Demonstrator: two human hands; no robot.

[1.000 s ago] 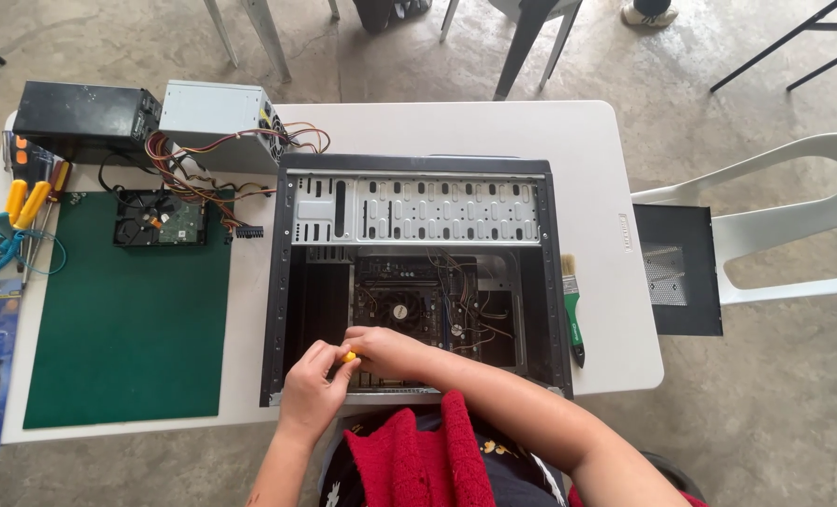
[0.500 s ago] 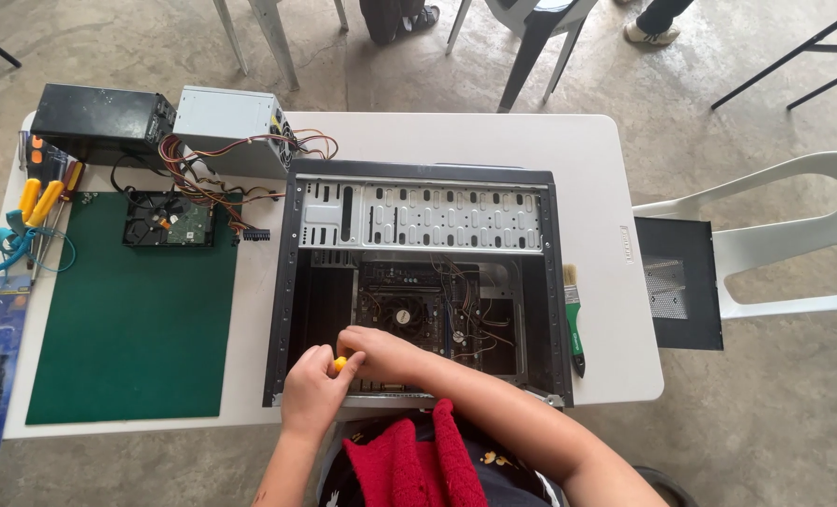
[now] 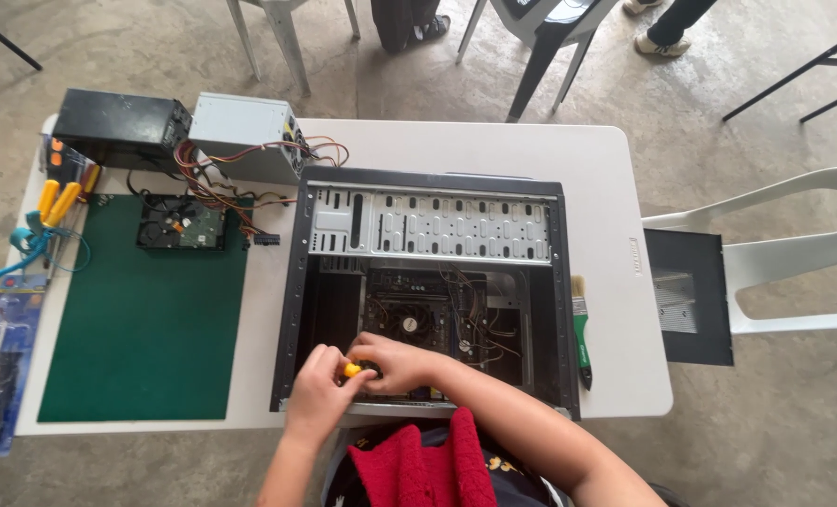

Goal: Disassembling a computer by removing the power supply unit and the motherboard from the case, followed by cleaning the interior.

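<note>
- Yellow-handled screwdriver (image 3: 351, 370): pinched between both hands at the near edge of the open computer case (image 3: 428, 291), just in front of the motherboard (image 3: 418, 324). Only the yellow end shows; the shaft and tip are hidden by the fingers.
- Left hand (image 3: 317, 390): fingers curled and pressed onto the handle from the left side.
- Right hand (image 3: 392, 363): fingers closed over the handle from the right, forearm crossing the case's near rim.
- Step in hand, as a judgement: work on a fastener or fitting low in the case, near its front-left corner. Which fastener cannot be told.
- Next move, as a judgement: calls for the tip kept square and steady, clear of the loose wires (image 3: 470, 310) beside the board.
- Head view, remainder: white surface (image 3: 606, 188) carries a green mat (image 3: 142, 329), a hard drive (image 3: 181, 225), a grey power supply (image 3: 245, 136), a black power supply (image 3: 118, 127) and a green-handled brush (image 3: 581, 329) just right of the case.
</note>
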